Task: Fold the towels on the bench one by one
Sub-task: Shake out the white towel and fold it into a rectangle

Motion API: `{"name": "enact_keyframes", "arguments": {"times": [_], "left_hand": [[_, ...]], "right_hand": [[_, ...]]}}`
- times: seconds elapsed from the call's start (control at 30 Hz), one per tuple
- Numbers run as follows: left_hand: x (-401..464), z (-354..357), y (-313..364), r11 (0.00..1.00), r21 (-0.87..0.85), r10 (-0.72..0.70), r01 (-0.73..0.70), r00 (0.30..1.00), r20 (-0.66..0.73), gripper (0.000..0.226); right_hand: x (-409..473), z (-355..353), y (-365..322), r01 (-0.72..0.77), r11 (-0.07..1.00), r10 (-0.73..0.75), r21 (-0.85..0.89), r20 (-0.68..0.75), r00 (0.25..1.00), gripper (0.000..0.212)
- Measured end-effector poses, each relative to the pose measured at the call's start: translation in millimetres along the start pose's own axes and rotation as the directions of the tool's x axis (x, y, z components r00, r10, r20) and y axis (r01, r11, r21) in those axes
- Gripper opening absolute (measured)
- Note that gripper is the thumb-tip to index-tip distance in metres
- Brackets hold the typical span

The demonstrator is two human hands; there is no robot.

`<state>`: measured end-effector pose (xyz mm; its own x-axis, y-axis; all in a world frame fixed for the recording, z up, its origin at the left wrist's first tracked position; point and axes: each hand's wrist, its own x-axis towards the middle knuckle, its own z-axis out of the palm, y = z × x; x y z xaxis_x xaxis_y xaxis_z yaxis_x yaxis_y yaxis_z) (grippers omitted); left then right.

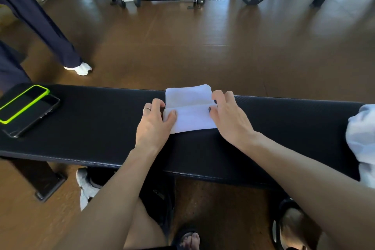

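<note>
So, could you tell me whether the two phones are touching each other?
Touching: the head view shows the green-cased phone lying overlapped on the dark phone.

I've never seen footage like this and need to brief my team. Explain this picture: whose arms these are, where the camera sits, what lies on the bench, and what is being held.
There is no machine here. A person wears one wide-angle camera on the head, looking forward and down, so the two bare arms reaching in from below are their own.

They are at a black padded bench in a gym. The left hand and right hand each pinch one end of a small white towel, which lies partly folded on the bench, its near flap turned over.

At the bench's left end lie two phones, the one in a bright green case resting on the other. At the right edge sits a heap of white cloth, probably more towels. Behind are weights and another person's leg.
</note>
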<state>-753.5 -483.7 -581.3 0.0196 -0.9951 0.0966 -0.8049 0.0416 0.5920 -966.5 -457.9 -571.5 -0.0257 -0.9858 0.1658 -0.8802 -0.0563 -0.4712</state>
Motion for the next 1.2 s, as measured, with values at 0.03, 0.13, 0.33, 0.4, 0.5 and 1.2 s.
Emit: {"name": "enact_keyframes", "arguments": {"times": [0.03,0.13,0.33,0.4,0.5,1.2], "left_hand": [[0,-1,0,0.999,0.039,0.038,-0.037,0.999,-0.033,0.029],[2,0,-2,0.937,0.169,0.328,-0.307,0.938,-0.114,0.022],[-1,-7,-14,0.820,0.163,0.550,-0.548,0.834,0.037,0.016],[-10,-12,-15,0.828,0.171,0.518,-0.534,0.845,0.129,0.041],[-15,-13,-12,0.798,0.276,0.482,-0.536,0.843,0.240,0.063],[-36,-42,-14,0.902,0.147,0.392,-0.406,0.913,0.114,0.036]], "right_hand": [[0,1,0,0.047,0.997,-0.047,-0.059,0.003,0.999,0.016],[-2,5,1,0.165,0.959,-0.168,-0.230,0.007,0.986,0.029],[-5,-2,6,0.384,0.820,-0.396,-0.424,0.064,0.916,0.027],[-9,-6,4,0.395,0.814,-0.383,-0.425,0.119,0.916,0.037],[-13,-6,3,0.381,0.838,-0.342,-0.390,0.168,0.925,0.044],[-30,-18,13,0.448,0.890,-0.428,-0.084,0.183,0.885,0.048]]}}
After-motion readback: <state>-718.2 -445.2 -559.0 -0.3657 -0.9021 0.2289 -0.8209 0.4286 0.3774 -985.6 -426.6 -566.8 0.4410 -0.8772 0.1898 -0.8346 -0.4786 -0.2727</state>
